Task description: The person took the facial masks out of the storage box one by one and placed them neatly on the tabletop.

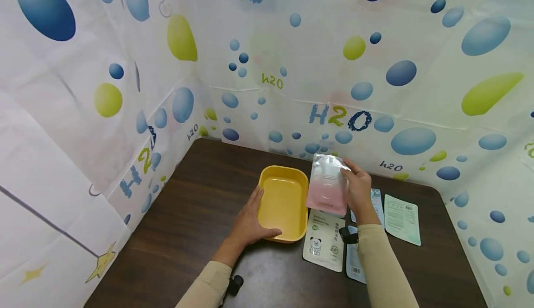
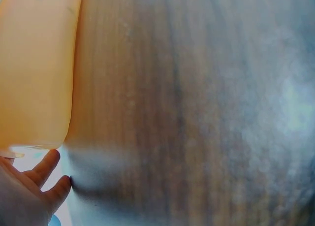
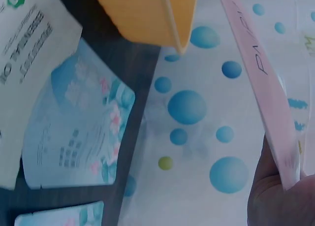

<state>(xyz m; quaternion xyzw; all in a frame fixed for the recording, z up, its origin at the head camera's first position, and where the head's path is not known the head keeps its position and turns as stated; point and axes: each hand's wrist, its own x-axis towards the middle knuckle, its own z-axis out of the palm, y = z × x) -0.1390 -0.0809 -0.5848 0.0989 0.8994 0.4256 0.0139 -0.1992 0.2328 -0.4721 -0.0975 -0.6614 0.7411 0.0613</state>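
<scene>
My left hand (image 1: 249,222) rests against a yellow plastic tray (image 1: 282,206), its straight fingers along the left rim and its thumb at the near edge. In the left wrist view, fingertips (image 2: 52,157) show right at the end of the tray (image 2: 37,78). Between thumb and fingers, my right hand (image 1: 359,192) pinches a silver-and-pink sheet mask packet (image 1: 327,185) by its right edge. That packet is held up just right of the tray, overlapping the packets below it. The right wrist view shows the pink packet (image 3: 266,88) nearly edge-on.
Flat on the dark wooden table (image 1: 187,206) lie a cream packet with a bear drawing (image 1: 323,243), a light blue packet (image 1: 353,264), a blue floral packet (image 1: 377,204) and a pale green packet (image 1: 401,220). A dotted white curtain (image 1: 258,113) hangs behind the table.
</scene>
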